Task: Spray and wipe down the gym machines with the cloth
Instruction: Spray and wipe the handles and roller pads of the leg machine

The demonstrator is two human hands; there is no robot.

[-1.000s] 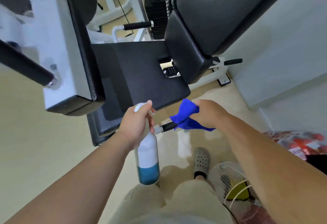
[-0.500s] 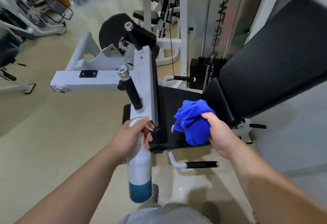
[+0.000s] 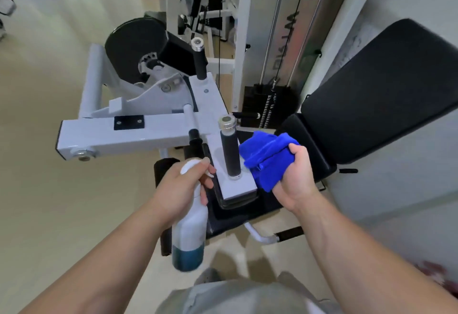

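My left hand [image 3: 182, 188] grips the neck of a white spray bottle [image 3: 189, 229] with blue liquid at its bottom, its head beside the machine's grey arm. My right hand [image 3: 296, 177] holds a bunched blue cloth [image 3: 266, 156] just right of an upright black-grip handle [image 3: 231, 152] on the white machine frame [image 3: 138, 132]. The cloth lies against the edge of the frame plate, over the black seat [image 3: 247, 210]. The black backrest pad [image 3: 386, 90] slopes up at the right.
A black roller pad [image 3: 135, 49] and a second upright handle [image 3: 199, 62] sit at the machine's far end. The weight stack [image 3: 269, 106] with guide rods and cable stands behind. A low side handle [image 3: 288, 233] juts out near my legs. Beige floor spreads left; a white wall is on the right.
The view has lifted from the seat and floor to the machine's arm. Both hands rose with it; the cloth went from the low side handle up beside the upright handle.
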